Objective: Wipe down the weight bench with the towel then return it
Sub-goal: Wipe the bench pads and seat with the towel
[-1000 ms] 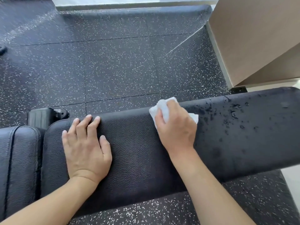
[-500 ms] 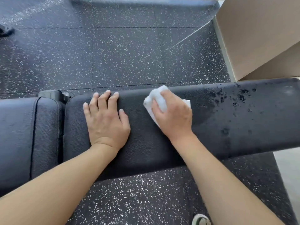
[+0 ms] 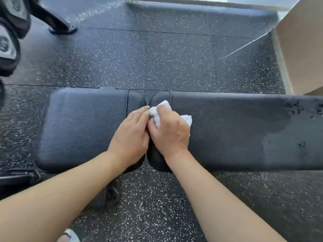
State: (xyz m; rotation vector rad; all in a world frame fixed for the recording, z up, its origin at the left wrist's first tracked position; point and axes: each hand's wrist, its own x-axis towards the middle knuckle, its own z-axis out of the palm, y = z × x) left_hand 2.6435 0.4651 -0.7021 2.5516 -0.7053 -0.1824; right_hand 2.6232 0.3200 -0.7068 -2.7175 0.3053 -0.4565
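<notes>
The right hand (image 3: pixel 170 131), gripping the crumpled white towel (image 3: pixel 161 112), has slid left along the black padded leather bench (image 3: pixel 236 130) to its gap; the left hand (image 3: pixel 130 135) (flat, fingers straight) now touches it. Wet drops remain rightward, above speckled black rubber floor (image 3: pixel 157 58)

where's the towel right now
In the head view, the white towel sits mid-frame on the long bench pad, under the right hand, beside the gap between pads.

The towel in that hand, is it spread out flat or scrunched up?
Scrunched up. The white towel bunches under the right hand, with lumps poking out past the fingers and at the far side, on the bench.
</notes>
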